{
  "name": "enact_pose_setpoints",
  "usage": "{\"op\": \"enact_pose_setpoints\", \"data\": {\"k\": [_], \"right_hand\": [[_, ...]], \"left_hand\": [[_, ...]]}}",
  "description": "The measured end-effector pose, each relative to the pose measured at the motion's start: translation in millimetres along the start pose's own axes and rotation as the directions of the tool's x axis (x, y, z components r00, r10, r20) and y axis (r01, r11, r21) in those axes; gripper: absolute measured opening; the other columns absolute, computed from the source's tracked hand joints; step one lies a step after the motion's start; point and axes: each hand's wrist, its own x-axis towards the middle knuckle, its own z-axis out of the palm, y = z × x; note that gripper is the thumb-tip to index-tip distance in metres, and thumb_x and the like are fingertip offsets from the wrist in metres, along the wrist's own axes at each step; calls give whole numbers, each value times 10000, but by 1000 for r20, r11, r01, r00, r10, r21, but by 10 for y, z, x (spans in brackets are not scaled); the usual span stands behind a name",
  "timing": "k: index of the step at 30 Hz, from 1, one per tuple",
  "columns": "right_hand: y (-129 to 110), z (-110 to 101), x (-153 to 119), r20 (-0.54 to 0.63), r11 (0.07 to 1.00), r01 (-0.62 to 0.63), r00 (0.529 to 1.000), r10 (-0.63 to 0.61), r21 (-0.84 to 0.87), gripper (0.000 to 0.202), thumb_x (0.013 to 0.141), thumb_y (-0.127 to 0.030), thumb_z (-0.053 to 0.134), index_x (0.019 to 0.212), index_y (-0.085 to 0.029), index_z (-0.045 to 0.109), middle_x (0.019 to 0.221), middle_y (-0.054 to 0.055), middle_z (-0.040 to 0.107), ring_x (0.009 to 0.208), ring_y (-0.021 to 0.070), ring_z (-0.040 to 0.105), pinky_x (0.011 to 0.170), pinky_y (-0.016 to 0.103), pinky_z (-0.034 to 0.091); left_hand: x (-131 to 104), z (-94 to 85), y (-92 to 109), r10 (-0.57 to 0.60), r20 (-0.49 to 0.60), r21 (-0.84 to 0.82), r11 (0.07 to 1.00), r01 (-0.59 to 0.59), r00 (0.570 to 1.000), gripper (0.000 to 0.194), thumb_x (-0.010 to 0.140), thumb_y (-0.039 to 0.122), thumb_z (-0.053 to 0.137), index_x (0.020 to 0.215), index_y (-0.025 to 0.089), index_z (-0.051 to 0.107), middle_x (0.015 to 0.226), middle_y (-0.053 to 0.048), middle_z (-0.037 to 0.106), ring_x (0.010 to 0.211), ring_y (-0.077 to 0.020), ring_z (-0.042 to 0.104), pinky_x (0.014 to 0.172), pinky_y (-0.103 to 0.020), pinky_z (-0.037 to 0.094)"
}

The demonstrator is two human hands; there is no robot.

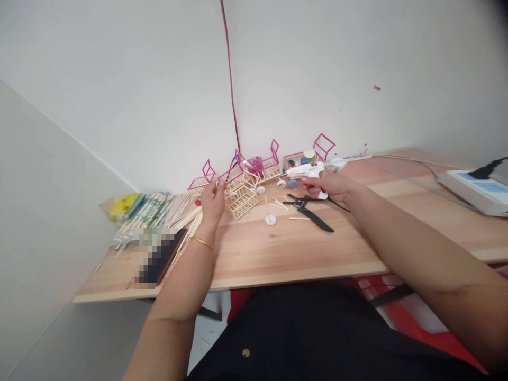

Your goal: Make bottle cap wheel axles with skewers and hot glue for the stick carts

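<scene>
My right hand (329,185) is wrapped round a white glue gun (305,170), whose nozzle points left. My left hand (213,200) has its fingers pinched together beside an unpainted stick frame (241,202); whether it grips the frame or a small piece is hidden. Black-handled pliers (313,216) lie on the table below the glue gun. Short cut sticks (280,204) and a white round lid (270,219) lie between the frame and the pliers.
Pink-edged stick frames (271,170) line the wall, around a pink cup (255,165). Bagged sticks (153,211) and a dark, partly blurred device (169,256) lie left. A white power strip (478,191) with a black plug sits right; the glue gun's cord trails nearby.
</scene>
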Motion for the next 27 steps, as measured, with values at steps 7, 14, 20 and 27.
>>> {"op": "enact_pose_setpoints", "data": {"k": [7, 14, 20, 27], "right_hand": [[60, -14, 44, -6, 998, 57, 998, -57, -5, 322, 622, -363, 813, 701, -175, 564, 600, -13, 512, 435, 41, 312, 363, 215, 297], [66, 3, 33, 5, 999, 32, 999, -32, -42, 340, 624, -401, 805, 646, -179, 549, 532, -31, 454, 440, 56, 297, 375, 228, 285], [101, -20, 60, -1, 997, 12, 1000, -12, -70, 356, 610, -419, 810, 631, -176, 550, 524, -25, 462, 440, 56, 322, 384, 224, 281], [85, 5, 52, 7, 996, 13, 1000, -13, -85, 368, 585, -430, 821, 705, -183, 576, 531, -31, 464, 427, 57, 315, 371, 223, 277]], "left_hand": [[59, 48, -214, -111, 46, 106, 989, 106, 993, 236, 801, 346, 522, 864, 151, 640, 787, -39, 624, 727, -166, 547, 680, -266, 396], [54, 80, -331, -241, 144, 202, 956, 210, 960, 267, 722, 368, 595, 842, 133, 634, 789, -56, 622, 739, -177, 552, 689, -282, 399], [13, 154, -433, -359, 236, 1, 930, 369, 903, 132, 699, 261, 584, 718, 141, 636, 589, 1, 543, 587, -125, 480, 579, -236, 357], [35, 122, -424, -372, 236, -56, 917, 395, 898, 148, 688, 288, 612, 683, 141, 633, 493, 22, 494, 533, -111, 455, 530, -216, 337]]}}
